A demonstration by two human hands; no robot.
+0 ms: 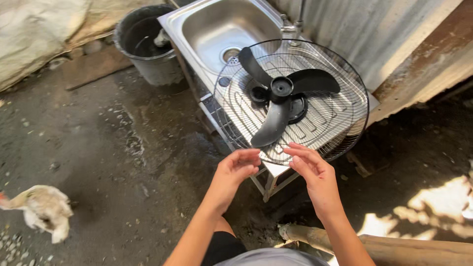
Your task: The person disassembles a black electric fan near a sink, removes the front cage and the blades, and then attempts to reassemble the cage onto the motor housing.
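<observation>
The round wire fan guard [340, 106] lies flat on the drainboard of the steel sink [197, 34], with the black three-blade fan propeller [282, 93] sitting at its centre. Its near rim hangs over the sink edge, just in front of the left hand [236, 170] and the right hand [310, 170]. Both hands are open with loosely curled fingers and hold nothing, and the wet ground [113, 148] on the left is open up to the dark bucket [145, 44].

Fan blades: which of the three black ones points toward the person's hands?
The long blade that runs down from the hub toward the left hand and right hand; the other two point away, up-left and right.
</observation>
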